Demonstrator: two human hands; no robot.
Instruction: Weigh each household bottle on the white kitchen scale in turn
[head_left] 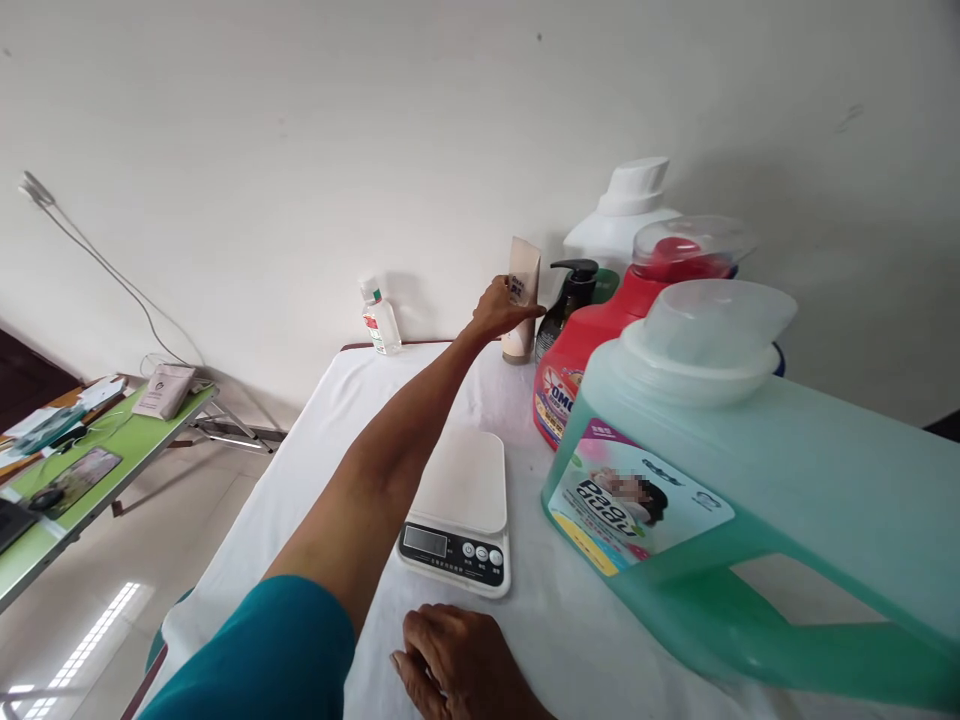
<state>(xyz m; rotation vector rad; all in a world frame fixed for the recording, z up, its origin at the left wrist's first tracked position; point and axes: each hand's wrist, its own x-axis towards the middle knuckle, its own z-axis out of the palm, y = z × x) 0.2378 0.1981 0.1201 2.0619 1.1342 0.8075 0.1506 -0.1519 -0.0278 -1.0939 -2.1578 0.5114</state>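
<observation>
My left hand is stretched out to the far end of the table and closed around a beige tube that stands upright on its cap against the wall. My right hand rests on the white cloth at the near edge with its fingers loosely bent, holding nothing, just in front of a white digital kitchen scale. The scale's platform has nothing on it. My left forearm passes over the scale's left side.
To the right of the tube stand a black pump bottle, a red detergent jug, a white jug and a big green jug close to me. A small clear bottle stands left of the tube. A green side table stands at left.
</observation>
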